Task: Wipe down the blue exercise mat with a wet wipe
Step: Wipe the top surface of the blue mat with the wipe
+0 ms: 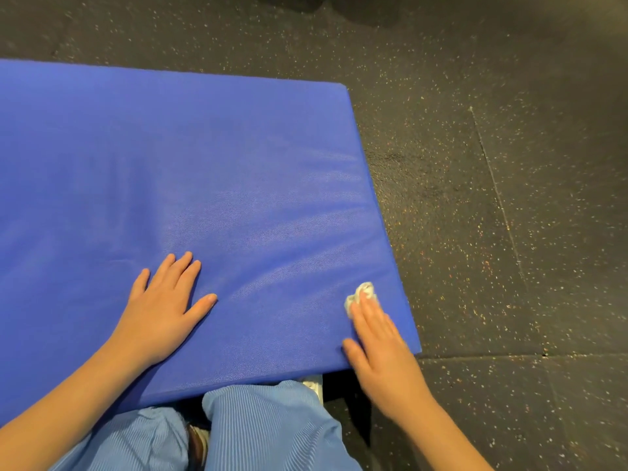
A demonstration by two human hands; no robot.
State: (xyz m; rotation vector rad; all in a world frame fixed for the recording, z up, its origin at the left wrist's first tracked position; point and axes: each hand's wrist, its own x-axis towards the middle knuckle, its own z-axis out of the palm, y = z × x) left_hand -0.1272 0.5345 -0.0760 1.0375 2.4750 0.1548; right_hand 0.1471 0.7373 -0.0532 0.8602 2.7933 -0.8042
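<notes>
The blue exercise mat [190, 171] lies flat on the floor and fills the left and middle of the view. My left hand [163, 311] rests palm down on its near part with fingers spread and straight. My right hand [377, 338] lies flat near the mat's near right corner, its straight fingers pressing a crumpled white wet wipe [362, 294] onto the surface. Part of the wipe shows beyond my fingertips; the rest is hidden under them.
Dark speckled rubber flooring [492, 198] surrounds the mat on the far and right sides, with tile seams running across it. My knees in light blue striped trousers [265, 426] sit against the mat's near edge. A dark object [367, 8] sits at the top edge.
</notes>
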